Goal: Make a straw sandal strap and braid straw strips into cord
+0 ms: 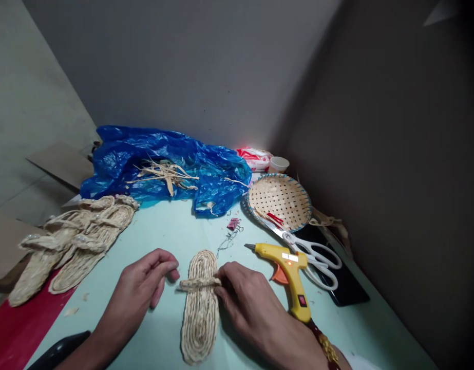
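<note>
A small woven straw sandal sole [200, 313] lies flat on the pale green table [171, 231], with a braided straw strap [198, 283] laid across its upper half. My right hand [252, 303] pinches the strap's right end against the sole's edge. My left hand [144, 288] rests just left of the strap's other end, fingers curled together, and I cannot make out whether they hold anything.
A yellow glue gun [288, 272] lies right of my right hand, white scissors [314, 257] beside it. A woven round tray [279, 200], a paper cup [278, 164], a blue plastic bag [163, 164] with straw and finished straw sandals [75, 241] ring the work area.
</note>
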`<state>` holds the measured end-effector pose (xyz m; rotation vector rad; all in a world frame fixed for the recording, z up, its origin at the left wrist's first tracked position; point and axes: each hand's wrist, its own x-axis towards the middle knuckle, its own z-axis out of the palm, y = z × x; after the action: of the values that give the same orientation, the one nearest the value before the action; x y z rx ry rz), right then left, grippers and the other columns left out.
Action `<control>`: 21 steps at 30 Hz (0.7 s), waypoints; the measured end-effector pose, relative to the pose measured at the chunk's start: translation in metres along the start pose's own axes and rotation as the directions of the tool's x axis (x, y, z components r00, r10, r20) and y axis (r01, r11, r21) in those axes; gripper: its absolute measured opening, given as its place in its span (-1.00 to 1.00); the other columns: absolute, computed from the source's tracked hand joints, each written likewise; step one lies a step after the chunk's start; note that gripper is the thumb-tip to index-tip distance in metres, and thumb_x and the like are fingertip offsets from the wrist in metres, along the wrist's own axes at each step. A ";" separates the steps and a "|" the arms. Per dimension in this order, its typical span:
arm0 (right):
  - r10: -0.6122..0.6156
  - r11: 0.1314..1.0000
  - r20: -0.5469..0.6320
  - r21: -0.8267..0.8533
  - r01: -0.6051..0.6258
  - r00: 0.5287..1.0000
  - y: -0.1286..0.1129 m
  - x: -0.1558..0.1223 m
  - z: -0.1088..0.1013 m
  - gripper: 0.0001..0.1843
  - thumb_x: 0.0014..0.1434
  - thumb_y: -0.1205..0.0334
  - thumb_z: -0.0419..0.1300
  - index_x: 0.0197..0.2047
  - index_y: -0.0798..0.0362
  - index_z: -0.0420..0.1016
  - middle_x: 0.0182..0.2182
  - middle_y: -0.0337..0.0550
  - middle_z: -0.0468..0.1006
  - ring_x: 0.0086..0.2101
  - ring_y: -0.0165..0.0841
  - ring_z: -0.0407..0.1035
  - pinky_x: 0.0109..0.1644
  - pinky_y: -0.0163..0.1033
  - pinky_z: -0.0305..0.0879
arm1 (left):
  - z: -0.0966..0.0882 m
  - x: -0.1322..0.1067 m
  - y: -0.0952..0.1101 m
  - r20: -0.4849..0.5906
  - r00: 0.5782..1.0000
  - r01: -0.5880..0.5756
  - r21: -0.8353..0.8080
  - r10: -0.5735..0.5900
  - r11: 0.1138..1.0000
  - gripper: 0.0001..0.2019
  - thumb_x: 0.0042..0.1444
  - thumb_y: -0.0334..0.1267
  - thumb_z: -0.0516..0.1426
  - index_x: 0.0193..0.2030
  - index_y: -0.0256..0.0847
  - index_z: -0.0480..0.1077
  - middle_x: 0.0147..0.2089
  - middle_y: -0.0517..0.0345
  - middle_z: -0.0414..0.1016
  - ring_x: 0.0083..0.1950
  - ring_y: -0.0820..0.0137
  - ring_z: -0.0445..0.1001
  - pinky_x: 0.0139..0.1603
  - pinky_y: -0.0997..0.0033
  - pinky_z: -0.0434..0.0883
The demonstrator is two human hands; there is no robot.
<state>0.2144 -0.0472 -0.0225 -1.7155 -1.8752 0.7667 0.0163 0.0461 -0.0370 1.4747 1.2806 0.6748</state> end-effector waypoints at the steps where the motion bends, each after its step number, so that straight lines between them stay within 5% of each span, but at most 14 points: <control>1: -0.010 1.000 -0.018 0.005 0.010 1.000 0.000 -0.001 0.001 -0.87 0.36 0.36 0.02 -0.24 0.06 0.35 -0.32 -0.17 0.47 -0.36 -0.33 0.37 -0.29 -0.22 0.28 | -0.001 0.001 -0.001 -0.006 1.000 -0.013 -0.025 0.012 1.000 -0.80 0.17 -0.11 0.16 -0.38 -0.18 0.40 -0.51 0.32 0.50 -0.69 0.59 0.16 -0.57 0.50 0.16; 7: -0.098 0.980 -0.199 0.151 0.129 0.975 0.005 -0.004 0.005 -0.91 0.37 0.30 0.02 -0.18 0.02 0.33 -0.27 -0.18 0.44 -0.30 -0.35 0.36 -0.23 -0.23 0.29 | -0.005 0.004 -0.008 -0.007 0.998 -0.069 -0.225 0.070 0.972 -0.72 0.23 0.02 0.12 -0.22 -0.16 0.41 -0.46 0.28 0.50 -0.54 0.50 0.30 -0.51 0.54 0.26; 13: -0.113 0.937 -0.423 0.257 0.239 0.899 0.012 0.003 0.007 -0.95 0.31 0.33 0.08 -0.19 0.04 0.36 -0.31 -0.17 0.43 -0.33 -0.38 0.39 -0.24 -0.27 0.36 | -0.003 -0.008 -0.005 0.237 0.969 0.061 -0.498 0.068 0.865 -0.59 0.19 0.13 0.10 -0.03 -0.08 0.53 -0.07 0.05 0.62 -0.13 0.18 0.53 -0.12 0.22 0.51; 17: -0.071 0.903 -0.426 0.357 0.240 0.902 0.013 0.006 0.009 -0.94 0.28 0.34 0.12 -0.17 0.04 0.38 -0.25 -0.13 0.48 -0.27 -0.36 0.43 -0.21 -0.26 0.41 | 0.003 -0.015 -0.005 0.331 0.944 0.218 -0.623 0.001 0.751 -0.63 0.00 0.10 0.29 -0.10 0.00 0.62 -0.05 0.11 0.66 0.08 0.05 0.50 0.09 0.17 0.46; 21: -0.097 0.875 -0.406 0.401 0.272 0.909 0.011 0.005 0.013 -0.96 0.28 0.34 0.14 -0.22 0.02 0.37 -0.22 -0.14 0.49 -0.27 -0.38 0.42 -0.21 -0.27 0.40 | 0.009 -0.018 -0.004 0.343 0.939 0.242 -0.595 -0.030 0.767 -0.67 -0.01 -0.02 0.34 -0.07 0.08 0.61 -0.03 0.19 0.67 0.13 0.05 0.50 0.15 0.17 0.41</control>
<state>0.2132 -0.0426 -0.0399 -1.2565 -1.4348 0.6715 0.0179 0.0259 -0.0400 0.8686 0.7836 0.6527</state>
